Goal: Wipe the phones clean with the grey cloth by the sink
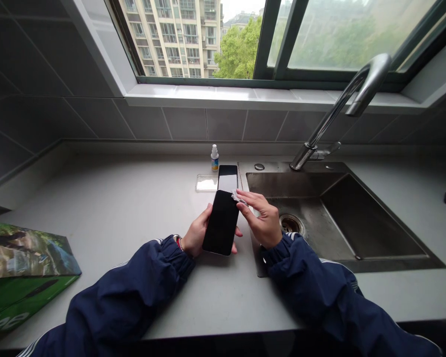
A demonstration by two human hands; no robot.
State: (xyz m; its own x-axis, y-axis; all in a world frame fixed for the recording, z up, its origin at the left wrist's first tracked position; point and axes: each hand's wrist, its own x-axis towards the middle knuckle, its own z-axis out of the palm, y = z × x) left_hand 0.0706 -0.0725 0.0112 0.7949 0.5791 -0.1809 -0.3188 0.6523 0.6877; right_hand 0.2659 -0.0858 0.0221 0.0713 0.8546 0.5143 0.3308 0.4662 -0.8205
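A smartphone [220, 223] with a dark screen lies tilted in my left hand [197, 231], whose thumb is on its left edge while fingertips show past its right edge. My right hand [262, 218] pinches a crumpled white wipe or tissue [238, 197] at the phone's upper right corner. Just behind, a second phone [228, 171] rests on the counter, its screen partly black and partly pale. Beside that one lies a clear phone case [206, 183]. Behind both stands a small white bottle [214, 158] with a blue and yellow label.
To the right is a steel sink [375, 218] with a drain [292, 224] and a tall chrome faucet [342, 109]. A green printed box or bag [29, 277] stands at the left of the white counter [134, 198]. A window [267, 39] is behind.
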